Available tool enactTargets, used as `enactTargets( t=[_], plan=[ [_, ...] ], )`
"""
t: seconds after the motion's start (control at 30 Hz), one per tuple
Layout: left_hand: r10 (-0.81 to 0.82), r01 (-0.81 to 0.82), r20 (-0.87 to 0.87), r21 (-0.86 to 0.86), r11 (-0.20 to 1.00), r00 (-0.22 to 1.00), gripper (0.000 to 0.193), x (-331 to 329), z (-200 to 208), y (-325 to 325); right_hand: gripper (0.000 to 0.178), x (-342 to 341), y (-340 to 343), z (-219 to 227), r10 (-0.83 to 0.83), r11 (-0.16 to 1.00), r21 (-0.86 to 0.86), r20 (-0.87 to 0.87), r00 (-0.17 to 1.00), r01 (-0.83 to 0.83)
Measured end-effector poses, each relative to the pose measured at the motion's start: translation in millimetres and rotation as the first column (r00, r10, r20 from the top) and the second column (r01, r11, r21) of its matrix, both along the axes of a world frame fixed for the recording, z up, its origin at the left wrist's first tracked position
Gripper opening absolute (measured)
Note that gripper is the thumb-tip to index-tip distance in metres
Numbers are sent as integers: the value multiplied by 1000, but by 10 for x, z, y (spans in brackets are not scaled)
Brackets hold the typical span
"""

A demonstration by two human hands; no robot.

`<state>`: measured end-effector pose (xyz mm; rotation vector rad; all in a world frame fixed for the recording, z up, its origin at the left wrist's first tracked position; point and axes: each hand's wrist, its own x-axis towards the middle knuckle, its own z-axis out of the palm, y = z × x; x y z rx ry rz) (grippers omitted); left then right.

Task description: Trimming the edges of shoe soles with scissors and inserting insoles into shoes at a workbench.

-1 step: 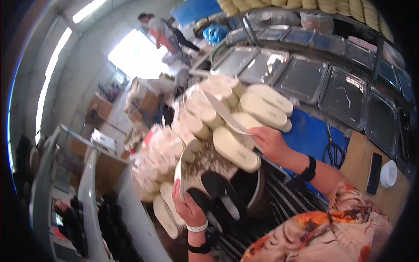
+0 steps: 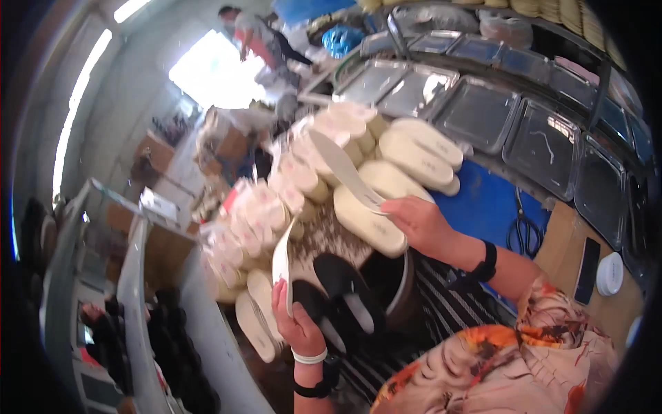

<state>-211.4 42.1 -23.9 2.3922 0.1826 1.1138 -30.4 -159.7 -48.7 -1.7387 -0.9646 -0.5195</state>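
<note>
Right now, in the head view, the left hand (image 2: 301, 332) grips the lower end of a white insole (image 2: 281, 268), its long axis nearly upright, the free tip pointing up and slightly right. The right hand (image 2: 422, 222) pinches the near end of a pale insole (image 2: 341, 168), which slants toward the upper left, above cream soles (image 2: 372, 221) and beyond black slippers (image 2: 348, 290).
</note>
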Motion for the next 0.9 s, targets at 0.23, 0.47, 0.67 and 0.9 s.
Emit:
enactTargets(
  t=[0.23,0.47,0.67,0.9],
  plan=[
    [-48,55,-232,20,998,972,31,-1213,-1089,23,19,-1002,380,-684,497,776,-569,285,819,-272],
    [287,-245,-469,149,958,835,69,-870,-1139,-126,60,-1177,839,-764,184,729,-665,-39,982,-163],
    [317,-453,-769,40,891,555,85,-518,-940,-68,80,-1281,936,-631,0,634,-754,-224,975,-173],
    [198,-292,-701,-15,956,685,47,-795,-810,290,28,-787,672,-514,226,714,-582,-336,915,-390]
  ],
)
